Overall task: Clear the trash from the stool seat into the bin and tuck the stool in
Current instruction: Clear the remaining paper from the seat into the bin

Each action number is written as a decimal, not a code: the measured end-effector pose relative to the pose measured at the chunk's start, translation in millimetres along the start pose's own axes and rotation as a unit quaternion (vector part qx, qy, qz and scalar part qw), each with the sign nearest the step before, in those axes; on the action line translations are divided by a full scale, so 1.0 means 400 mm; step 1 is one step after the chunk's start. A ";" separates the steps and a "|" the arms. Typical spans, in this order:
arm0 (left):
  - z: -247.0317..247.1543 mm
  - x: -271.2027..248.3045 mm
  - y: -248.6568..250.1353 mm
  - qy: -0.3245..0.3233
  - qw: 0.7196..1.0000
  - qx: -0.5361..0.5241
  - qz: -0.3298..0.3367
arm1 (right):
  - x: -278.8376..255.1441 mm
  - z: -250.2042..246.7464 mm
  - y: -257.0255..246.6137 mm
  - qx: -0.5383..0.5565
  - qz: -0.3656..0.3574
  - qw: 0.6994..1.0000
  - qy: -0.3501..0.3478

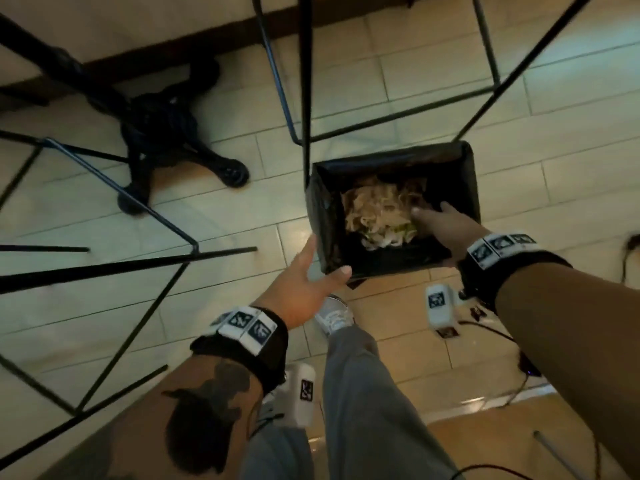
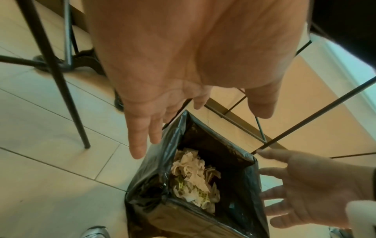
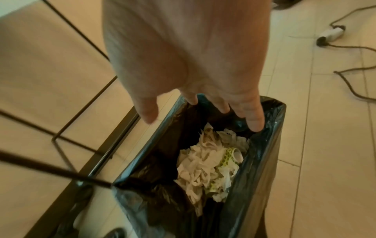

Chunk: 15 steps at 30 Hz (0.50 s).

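Observation:
A rectangular bin (image 1: 388,159) with a black liner stands on the tiled floor. Crumpled paper trash (image 1: 377,213) lies inside it, along with a green-dotted paper piece (image 3: 230,154). My left hand (image 1: 304,275) is spread, holds nothing and hovers at the bin's near left corner (image 2: 177,136). My right hand (image 1: 440,223) is also spread and empty, its fingers (image 3: 254,122) reaching just inside the bin's right side, above the trash (image 2: 191,173). Thin black stool legs (image 1: 304,81) rise just behind the bin. No stool seat is in view.
Another black wire stool frame (image 1: 138,206) stands on the left, and behind it a dark cast table base (image 1: 166,133). Cables (image 3: 354,74) and a white plug (image 3: 331,33) lie on the floor to the right. My shoe (image 1: 334,315) is just in front of the bin.

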<state>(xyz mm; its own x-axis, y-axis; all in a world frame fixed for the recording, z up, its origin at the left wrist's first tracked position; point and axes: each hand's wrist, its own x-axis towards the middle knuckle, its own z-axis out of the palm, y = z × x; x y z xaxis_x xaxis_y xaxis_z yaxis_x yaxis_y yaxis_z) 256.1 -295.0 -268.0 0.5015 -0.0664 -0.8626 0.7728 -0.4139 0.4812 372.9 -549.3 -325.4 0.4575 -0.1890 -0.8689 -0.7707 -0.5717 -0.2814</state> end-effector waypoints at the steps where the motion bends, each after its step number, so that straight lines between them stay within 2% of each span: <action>1: -0.015 -0.038 -0.012 -0.003 1.000 -0.019 0.001 | -0.040 0.015 -0.017 -0.060 0.005 0.998 -0.012; 3: -0.045 -0.127 -0.032 -0.006 0.998 -0.062 0.012 | -0.101 0.053 -0.030 -0.212 -0.038 0.976 -0.024; 4: -0.063 -0.178 -0.043 0.003 0.998 -0.064 0.025 | -0.118 0.076 -0.034 -0.231 -0.068 0.970 -0.034; 5: -0.087 -0.236 -0.054 0.020 0.997 -0.057 0.044 | -0.154 0.094 -0.063 -0.280 -0.110 0.951 -0.071; 6: -0.114 -0.295 -0.065 0.043 0.996 -0.046 0.069 | -0.171 0.118 -0.085 -0.268 -0.158 0.945 -0.103; 7: -0.147 -0.364 -0.072 0.070 0.993 -0.033 0.094 | -0.238 0.149 -0.141 -0.274 -0.170 0.941 -0.098; 8: -0.181 -0.433 -0.081 0.102 0.987 -0.014 0.120 | -0.279 0.171 -0.186 -0.300 -0.218 0.926 -0.073; 9: -0.216 -0.504 -0.095 0.136 0.980 -0.003 0.146 | -0.352 0.196 -0.234 -0.334 -0.244 0.907 -0.076; 11: -0.288 -0.645 -0.126 0.223 0.956 -0.011 0.191 | -0.509 0.259 -0.354 -0.356 -0.332 0.871 -0.064; 13: -0.349 -0.762 -0.174 0.331 0.922 -0.020 0.197 | -0.680 0.322 -0.479 -0.348 -0.420 0.835 -0.072; 15: -0.397 -0.851 -0.239 0.453 0.871 -0.025 0.187 | -0.850 0.396 -0.600 -0.345 -0.483 0.799 -0.095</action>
<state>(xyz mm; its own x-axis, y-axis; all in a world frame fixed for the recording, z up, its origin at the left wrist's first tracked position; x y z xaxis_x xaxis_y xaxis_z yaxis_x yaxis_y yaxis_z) 73.1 -88.8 4.4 0.8061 0.5646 -0.1774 0.4936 -0.4760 0.7279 332.1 -221.5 -27.1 0.5660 0.6933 -0.4461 0.3588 -0.6943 -0.6238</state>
